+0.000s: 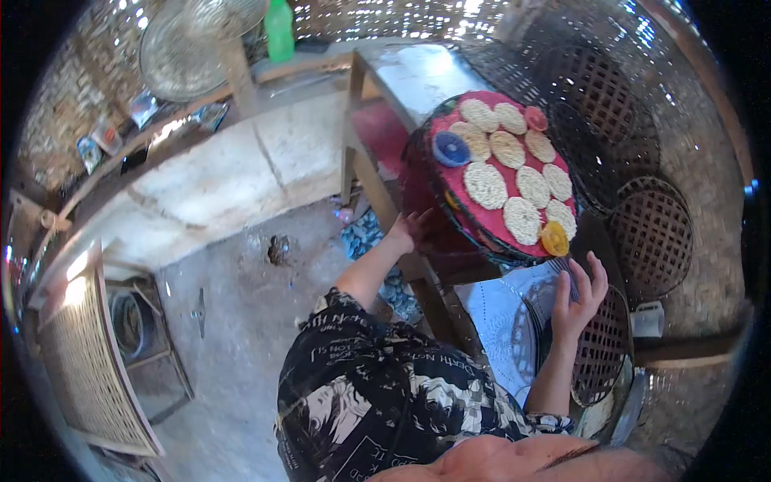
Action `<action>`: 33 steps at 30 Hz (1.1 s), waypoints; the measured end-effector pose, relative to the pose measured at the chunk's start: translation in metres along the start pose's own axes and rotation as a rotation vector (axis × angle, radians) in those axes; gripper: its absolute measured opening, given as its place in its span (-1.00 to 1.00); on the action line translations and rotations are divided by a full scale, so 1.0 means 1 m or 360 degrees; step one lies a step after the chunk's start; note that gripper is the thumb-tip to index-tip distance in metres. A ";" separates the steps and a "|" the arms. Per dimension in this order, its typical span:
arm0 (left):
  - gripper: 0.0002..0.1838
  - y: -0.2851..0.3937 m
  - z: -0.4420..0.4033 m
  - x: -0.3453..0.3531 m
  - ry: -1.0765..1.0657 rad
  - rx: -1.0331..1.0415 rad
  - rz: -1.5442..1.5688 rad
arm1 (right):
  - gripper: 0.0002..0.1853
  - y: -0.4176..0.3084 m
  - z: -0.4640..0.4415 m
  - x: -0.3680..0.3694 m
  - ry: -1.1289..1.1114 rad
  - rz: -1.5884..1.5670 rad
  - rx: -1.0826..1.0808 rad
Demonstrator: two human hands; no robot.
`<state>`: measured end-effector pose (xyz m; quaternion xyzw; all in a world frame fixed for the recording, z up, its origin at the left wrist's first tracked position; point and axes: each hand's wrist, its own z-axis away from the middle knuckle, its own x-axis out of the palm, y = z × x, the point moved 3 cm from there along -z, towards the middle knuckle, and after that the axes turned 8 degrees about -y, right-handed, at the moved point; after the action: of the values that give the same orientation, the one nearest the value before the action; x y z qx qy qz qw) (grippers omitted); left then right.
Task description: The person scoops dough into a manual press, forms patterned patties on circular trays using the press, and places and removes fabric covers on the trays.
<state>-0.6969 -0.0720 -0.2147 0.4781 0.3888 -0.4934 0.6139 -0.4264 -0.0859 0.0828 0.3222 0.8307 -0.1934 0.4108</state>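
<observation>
A round tray point(463, 218) covered in pink cloth sits on the table, its dark rim tilted toward me. Several pale, grainy discs that look like raw rice crackers point(485, 186) lie spread over the cloth. Among them are a blue ring-shaped piece point(451, 149), a yellow one point(554, 238) and a red one point(536, 119) at the edges. My left hand point(408, 231) is at the tray's left side, fingers spread against or close to the hanging cloth; exact contact is unclear. My right hand point(581, 296) is raised below the yellow piece, fingers apart, holding nothing.
Dark woven baskets point(654, 233) lean along the right wall, with a white cup point(647, 320) nearby. A grey tabletop point(426, 76) extends behind the tray. A green bottle point(279, 32) stands on the ledge. At left, a woven panel point(92, 353) is beside a dark basin point(132, 324).
</observation>
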 end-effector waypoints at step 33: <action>-0.86 -0.081 0.165 0.013 0.1381 -0.0284 0.1021 | -0.72 -0.072 0.083 0.085 -0.1005 -0.0926 -0.0538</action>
<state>-0.7721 -0.2398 -0.2040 0.6784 0.4815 -0.0038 0.5550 -0.4694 -0.1540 -0.0306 -0.0705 0.7407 -0.2512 0.6191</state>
